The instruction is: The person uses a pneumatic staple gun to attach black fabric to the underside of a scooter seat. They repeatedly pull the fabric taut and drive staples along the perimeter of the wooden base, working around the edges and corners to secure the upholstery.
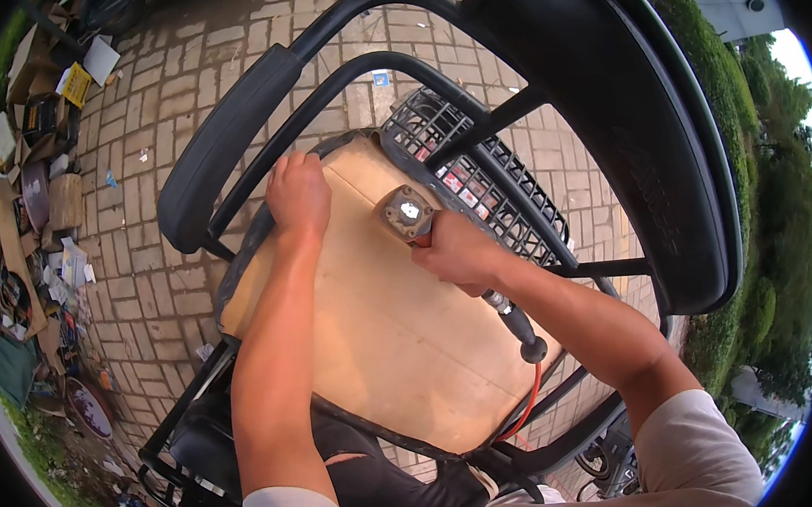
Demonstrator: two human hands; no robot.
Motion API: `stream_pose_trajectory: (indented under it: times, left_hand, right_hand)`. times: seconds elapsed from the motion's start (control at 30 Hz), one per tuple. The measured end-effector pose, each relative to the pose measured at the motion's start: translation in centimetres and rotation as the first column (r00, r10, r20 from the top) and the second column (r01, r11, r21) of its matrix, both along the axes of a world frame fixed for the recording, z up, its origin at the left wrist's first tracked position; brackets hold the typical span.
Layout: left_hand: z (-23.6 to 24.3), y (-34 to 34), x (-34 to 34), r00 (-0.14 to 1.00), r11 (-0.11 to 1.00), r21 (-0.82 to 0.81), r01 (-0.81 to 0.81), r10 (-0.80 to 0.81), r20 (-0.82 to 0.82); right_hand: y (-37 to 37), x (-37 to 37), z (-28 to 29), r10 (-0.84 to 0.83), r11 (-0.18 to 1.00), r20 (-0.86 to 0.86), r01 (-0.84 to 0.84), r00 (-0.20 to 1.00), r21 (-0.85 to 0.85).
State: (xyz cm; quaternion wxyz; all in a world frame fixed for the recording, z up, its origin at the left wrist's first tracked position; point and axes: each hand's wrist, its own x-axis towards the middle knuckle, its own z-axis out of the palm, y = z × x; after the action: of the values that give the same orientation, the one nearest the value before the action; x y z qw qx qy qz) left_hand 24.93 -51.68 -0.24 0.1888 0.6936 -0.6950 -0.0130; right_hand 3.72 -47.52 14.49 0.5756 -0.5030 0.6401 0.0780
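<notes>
A tan board [383, 322] with dark material along its edges lies across the black metal frame of a seat. My left hand [298, 193] has its fingers curled on the board's upper left edge, pressing on it. My right hand [455, 251] grips a pneumatic tool [405, 213], which looks like a staple gun, its metal head over the board near the upper right edge. From its lower end a red hose [533, 391] runs down past the board.
A padded black backrest [607, 142], an armrest [226, 153] and a wire basket [424, 114] surround the board. Brick paving [156, 111] lies beneath. Cardboard and rubbish [36, 216] pile along the left, beside grass. A hedge [747, 227] runs along the right.
</notes>
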Motion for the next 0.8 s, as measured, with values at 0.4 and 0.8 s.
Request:
stream_pose_trajectory:
  times: [0.4, 0.8]
  left_hand:
    - [-0.8, 0.9, -2.2, 0.994, 0.995, -0.079, 0.058, -0.050, 0.099]
    - [-2.2, -2.7, -3.9, 0.984, 0.984, -0.015, 0.178, -0.178, -0.007]
  right_hand:
    - [-0.3, 0.5, 1.2, -0.033, 0.999, -0.024, 0.034, 0.999, 0.009]
    - [-0.2, 0.3, 0.8, -0.023, 0.999, 0.023, 0.024, 0.999, -0.044]
